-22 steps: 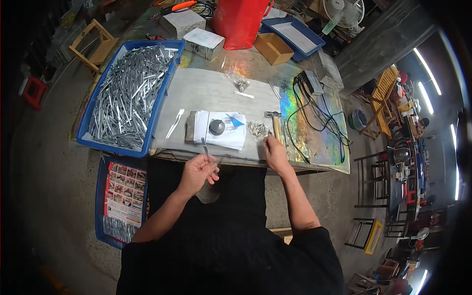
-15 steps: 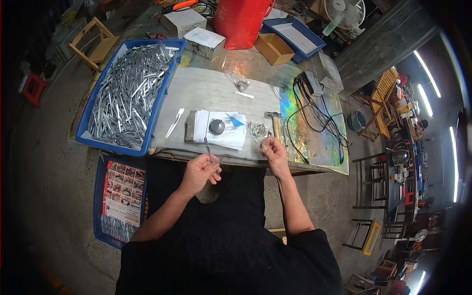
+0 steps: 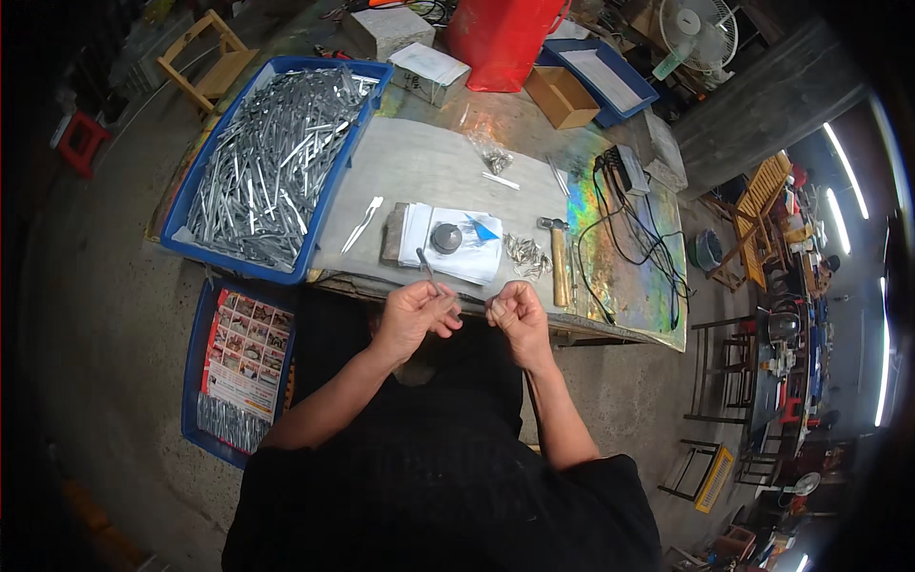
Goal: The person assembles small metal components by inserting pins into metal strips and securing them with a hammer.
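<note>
My left hand (image 3: 410, 322) pinches a thin grey metal strip (image 3: 425, 267) that points up and away over the table's near edge. To its right my right hand (image 3: 520, 324) is closed, thumb against fingers; whatever it holds is too small or hidden to make out. Just beyond the hands, a stack of white paper (image 3: 481, 267) bears a dark round metal block (image 3: 446, 238) and a blue triangular piece (image 3: 483, 230). Small metal parts (image 3: 527, 259) lie in a pile right of the paper, and beside them rests a hammer (image 3: 559, 272) with a wooden handle.
A blue tray (image 3: 336, 195) heaped with metal strips stands at the left. Another blue tray (image 3: 197, 343) sits below it. Black cables (image 3: 640, 250) run from a grey box (image 3: 624, 170) at the right. A red container (image 3: 498, 48) and a cardboard box (image 3: 562, 98) are at the back.
My right hand has come left, away from the pile of small parts and closer to my left hand. The left still holds the strip. The whole view has shifted slightly.
</note>
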Available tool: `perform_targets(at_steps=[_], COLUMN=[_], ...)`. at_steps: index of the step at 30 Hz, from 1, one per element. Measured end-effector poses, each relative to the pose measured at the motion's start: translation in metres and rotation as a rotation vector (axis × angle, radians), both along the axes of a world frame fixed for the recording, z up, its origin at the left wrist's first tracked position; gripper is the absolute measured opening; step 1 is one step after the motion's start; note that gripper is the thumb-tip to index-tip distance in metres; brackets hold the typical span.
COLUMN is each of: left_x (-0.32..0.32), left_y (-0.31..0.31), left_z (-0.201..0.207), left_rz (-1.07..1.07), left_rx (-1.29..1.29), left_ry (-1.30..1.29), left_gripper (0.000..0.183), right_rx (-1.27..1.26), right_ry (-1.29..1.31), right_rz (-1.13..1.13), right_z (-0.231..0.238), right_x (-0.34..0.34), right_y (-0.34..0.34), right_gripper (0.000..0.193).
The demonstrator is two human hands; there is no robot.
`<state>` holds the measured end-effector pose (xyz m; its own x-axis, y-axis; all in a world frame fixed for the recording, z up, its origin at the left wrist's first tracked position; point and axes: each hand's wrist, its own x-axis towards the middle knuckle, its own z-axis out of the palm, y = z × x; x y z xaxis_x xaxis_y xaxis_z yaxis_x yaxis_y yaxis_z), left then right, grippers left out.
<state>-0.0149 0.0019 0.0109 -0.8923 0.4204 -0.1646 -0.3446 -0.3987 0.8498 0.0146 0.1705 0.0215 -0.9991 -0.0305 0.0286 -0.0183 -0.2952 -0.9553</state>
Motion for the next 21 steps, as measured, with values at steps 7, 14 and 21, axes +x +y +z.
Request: perform_targets(at_steps=[7, 14, 21], left_x=[0.001, 0.004, 0.007], left_y=[0.001, -0.001, 0.001], left_z=[0.000, -0.001, -0.003], left_rz=[0.098, 0.132, 0.143], left_rx=[0.111, 0.116, 0.136], left_ry=[-0.047, -0.038, -0.043], left_gripper=[0.014, 0.012, 0.011], right_rx=[0.030, 0.053, 0.029], right_ry=[-0.041, -0.045, -0.026], right_rz=[0.053, 0.050, 0.006], right_z=[0.002, -0.001, -0.006], right_x=[0.009, 0.009, 0.009], right_y=[-0.026, -0.033, -0.038], right_gripper=[0.011, 0.011, 0.012])
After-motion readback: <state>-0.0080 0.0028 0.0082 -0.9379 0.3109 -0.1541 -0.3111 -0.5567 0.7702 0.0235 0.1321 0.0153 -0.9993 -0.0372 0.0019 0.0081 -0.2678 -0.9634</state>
